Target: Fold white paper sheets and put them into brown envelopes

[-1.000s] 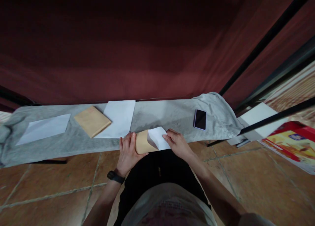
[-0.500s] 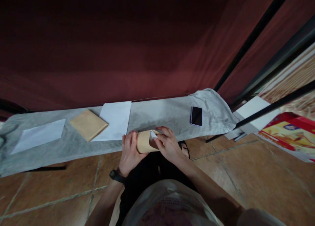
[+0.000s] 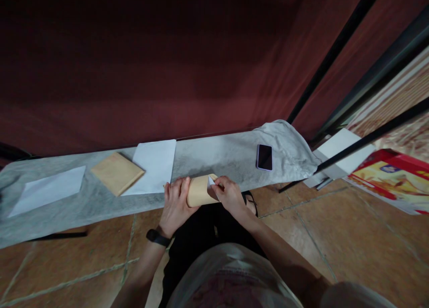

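Note:
My left hand (image 3: 176,205) is wrapped round the left end of a brown paper envelope (image 3: 199,191), which bows into a curve above my lap. At its open right end, a folded white paper (image 3: 211,182) shows inside the mouth. My right hand (image 3: 232,198) is closed there, thumb and fingers pinching at the paper by the envelope's edge; the fingertips are partly hidden. Left of my hands, a stack of brown envelopes (image 3: 118,173) overlaps white sheets (image 3: 156,165) on the cloth-covered bench (image 3: 214,154).
Another white sheet (image 3: 50,189) lies at the bench's left. A phone (image 3: 265,157) rests toward its right end. Dark metal bars (image 3: 338,53) slant at the right, with a red and yellow box (image 3: 395,178) on the tiled floor (image 3: 301,227). A dark red panel (image 3: 187,75) stands behind the bench.
My right hand's fingers have curled in closer at the envelope's mouth, and less white paper sticks out. My left hand keeps its hold. The view has shifted slightly.

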`<state>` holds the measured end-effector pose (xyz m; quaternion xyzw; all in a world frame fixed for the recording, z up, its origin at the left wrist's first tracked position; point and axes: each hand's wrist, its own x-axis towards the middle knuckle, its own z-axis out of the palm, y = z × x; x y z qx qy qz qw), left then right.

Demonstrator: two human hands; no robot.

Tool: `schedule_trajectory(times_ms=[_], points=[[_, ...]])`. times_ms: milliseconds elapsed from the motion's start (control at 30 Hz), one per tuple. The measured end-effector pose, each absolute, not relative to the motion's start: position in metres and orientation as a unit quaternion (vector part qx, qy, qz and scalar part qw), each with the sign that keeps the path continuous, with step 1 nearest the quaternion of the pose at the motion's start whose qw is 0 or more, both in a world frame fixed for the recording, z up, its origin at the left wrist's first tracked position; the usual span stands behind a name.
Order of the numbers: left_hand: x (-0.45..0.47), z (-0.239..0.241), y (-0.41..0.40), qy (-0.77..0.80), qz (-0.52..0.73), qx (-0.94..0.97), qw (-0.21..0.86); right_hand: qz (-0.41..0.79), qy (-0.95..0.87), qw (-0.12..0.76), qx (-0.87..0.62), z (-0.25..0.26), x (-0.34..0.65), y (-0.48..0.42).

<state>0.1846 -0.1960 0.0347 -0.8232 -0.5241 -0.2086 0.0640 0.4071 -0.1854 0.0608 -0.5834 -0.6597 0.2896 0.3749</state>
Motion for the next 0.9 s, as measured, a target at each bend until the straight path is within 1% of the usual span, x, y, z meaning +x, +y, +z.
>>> schedule_trajectory(times_ms=[267, 533, 667, 733, 800, 833, 900], points=[[0.186, 0.042, -0.19, -0.522, -0.179, -0.832, 0.051, 0.338, -0.604, 0.386, -0.61, 0.054, 0.409, -0.179], [0.189, 0.046, -0.18, -0.521, -0.163, -0.837, 0.041, 0.368, -0.531, 0.467, -0.604, 0.031, 0.41, -0.17], [0.186, 0.043, -0.181, -0.531, -0.192, -0.826, 0.009, 0.442, -0.483, 0.498, -0.569, 0.014, 0.409, -0.159], [0.187, 0.039, -0.186, -0.564, -0.26, -0.783, -0.028, 0.482, -0.432, 0.52, -0.557, 0.007, 0.408, -0.155], [0.193, 0.032, -0.195, -0.613, -0.357, -0.698, -0.1, 0.525, -0.361, 0.543, -0.548, 0.001, 0.406, -0.153], [0.198, 0.028, -0.199, -0.637, -0.406, -0.637, -0.157, 0.545, -0.327, 0.55, -0.542, -0.002, 0.405, -0.153], [0.211, 0.019, -0.206, -0.665, -0.479, -0.481, -0.31, 0.571, -0.272, 0.561, -0.535, -0.007, 0.401, -0.154]])
